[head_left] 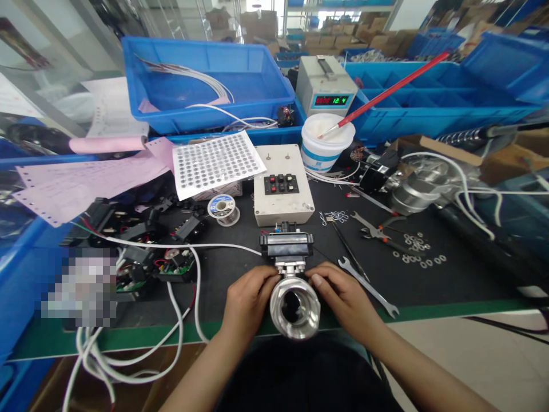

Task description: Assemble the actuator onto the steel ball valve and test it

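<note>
A motorised valve with a shiny steel body [278, 320] and a black actuator [286, 246] on top stands at the bench's front edge, its round bore facing me. A white cable runs left from the actuator. My left hand [251, 297] is closed on the valve's left side, fingertips just under the actuator. On the other side my right hand [345, 294] grips it too, thumb and fingers bent, some fingertips hidden behind the steel body. An open-end wrench [369, 286] lies right of my right hand.
Behind the valve sits a beige switch box [283, 209]. Solder wire [223, 210], opened actuators [175, 263] and white cables lie left. Pliers [377, 232], washers [416, 246] and another steel valve [414, 191] lie right. A white tub [321, 154] holds a red-handled brush [386, 91].
</note>
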{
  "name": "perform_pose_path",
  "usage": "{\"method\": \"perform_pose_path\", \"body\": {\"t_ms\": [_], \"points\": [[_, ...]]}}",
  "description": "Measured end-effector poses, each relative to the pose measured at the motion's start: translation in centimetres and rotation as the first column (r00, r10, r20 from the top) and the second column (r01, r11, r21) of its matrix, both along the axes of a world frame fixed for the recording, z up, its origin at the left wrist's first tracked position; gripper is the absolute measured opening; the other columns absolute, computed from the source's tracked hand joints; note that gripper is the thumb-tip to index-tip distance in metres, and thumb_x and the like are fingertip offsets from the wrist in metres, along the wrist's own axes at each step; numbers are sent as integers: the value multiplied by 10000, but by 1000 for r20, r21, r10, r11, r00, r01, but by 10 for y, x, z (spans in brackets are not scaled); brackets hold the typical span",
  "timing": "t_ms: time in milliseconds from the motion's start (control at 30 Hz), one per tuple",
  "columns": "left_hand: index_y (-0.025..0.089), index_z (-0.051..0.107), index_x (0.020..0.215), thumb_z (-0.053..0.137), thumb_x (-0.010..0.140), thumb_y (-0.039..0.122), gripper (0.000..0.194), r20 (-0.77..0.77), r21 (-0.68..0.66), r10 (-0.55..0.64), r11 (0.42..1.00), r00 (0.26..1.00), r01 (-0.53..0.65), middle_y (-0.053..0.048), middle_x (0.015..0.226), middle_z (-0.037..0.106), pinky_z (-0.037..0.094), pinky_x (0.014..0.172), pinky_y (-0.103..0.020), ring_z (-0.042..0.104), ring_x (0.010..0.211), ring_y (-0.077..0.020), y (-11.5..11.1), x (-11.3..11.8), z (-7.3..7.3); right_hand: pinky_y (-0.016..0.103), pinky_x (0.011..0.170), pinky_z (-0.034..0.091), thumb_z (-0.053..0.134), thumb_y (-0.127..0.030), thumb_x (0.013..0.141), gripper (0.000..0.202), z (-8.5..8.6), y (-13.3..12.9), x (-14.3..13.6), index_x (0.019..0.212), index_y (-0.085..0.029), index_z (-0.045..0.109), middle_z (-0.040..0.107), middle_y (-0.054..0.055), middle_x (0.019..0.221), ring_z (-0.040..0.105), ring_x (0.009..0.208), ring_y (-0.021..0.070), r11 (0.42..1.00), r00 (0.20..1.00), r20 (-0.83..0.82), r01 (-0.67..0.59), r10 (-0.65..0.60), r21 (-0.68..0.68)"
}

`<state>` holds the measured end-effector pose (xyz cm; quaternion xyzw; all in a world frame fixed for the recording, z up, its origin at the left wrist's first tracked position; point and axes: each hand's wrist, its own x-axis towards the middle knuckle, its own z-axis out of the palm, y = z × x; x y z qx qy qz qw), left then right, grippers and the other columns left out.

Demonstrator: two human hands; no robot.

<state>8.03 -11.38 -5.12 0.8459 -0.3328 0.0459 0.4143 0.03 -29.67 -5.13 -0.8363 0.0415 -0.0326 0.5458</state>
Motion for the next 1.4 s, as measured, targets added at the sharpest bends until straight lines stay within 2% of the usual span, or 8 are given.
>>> {"method": "perform_pose_path", "body": {"t_ms": [200,367,667,767,933,1033,1233,1400], "points": [[192,596,814,524,809,222,77,-117,4,23,1000,993,-23,-3,733,686,512,615,-196,649,634,-126,-2,-2,-2,248,776,401,420,-264,912,167,-2,-3,-1,942,-214,576,580,16,907,537,874,138,1000,999,40,0,-1,21],[183,596,796,552,793,169,47,-75,-92,-10,996,997,3,-16,764,673,506,660,-197,638,700,-120,-4,0,0,251,767,405,417,-279,914,170,-4,-3,-3,935,-217,574,581,15,893,541,858,139,999,1000,20,14,-15,40],[187,603,813,554,796,167,55,-30,-48,28,998,999,-29,-27,796,665,496,723,-253,628,762,-146,-1,-6,-1,292,763,419,411,-325,909,211,-2,-3,-2,916,-197,578,581,45,887,545,853,174,998,1000,-24,17,-15,56],[195,608,835,570,789,201,60,-156,-24,94,995,983,-99,-14,783,678,510,703,-248,647,726,-146,0,-8,-2,296,770,412,412,-335,908,215,-2,-2,-2,916,-199,578,578,45,893,540,863,178,998,999,-40,19,-17,61],[195,614,773,608,756,235,44,-489,-120,134,968,862,-219,2,750,687,531,651,-223,660,656,-136,0,-10,1,301,763,412,403,-357,908,237,-3,-1,-2,910,-196,577,574,51,885,539,850,182,998,998,-59,23,-19,58],[185,605,790,629,741,290,118,-650,-229,153,895,744,-384,-29,861,698,536,730,-264,664,763,-161,3,-17,6,305,752,421,403,-371,905,250,-4,-1,-2,893,-194,578,577,57,872,540,835,185,998,998,-58,28,-25,50],[168,539,1096,615,715,499,511,-870,-385,-141,793,472,-472,-134,1156,602,410,974,-378,547,1091,-245,5,-42,23,284,745,434,413,-358,902,239,-5,-2,-3,899,-197,590,586,46,873,555,843,179,999,999,-39,30,-29,40],[232,451,1189,746,564,489,737,-833,-410,-87,759,546,-505,-107,1315,475,301,1054,-401,372,1253,-276,6,-55,25,282,735,441,415,-348,904,226,-2,-1,-5,892,-201,585,583,44,867,558,828,173,999,999,-43,26,-25,39]]}}
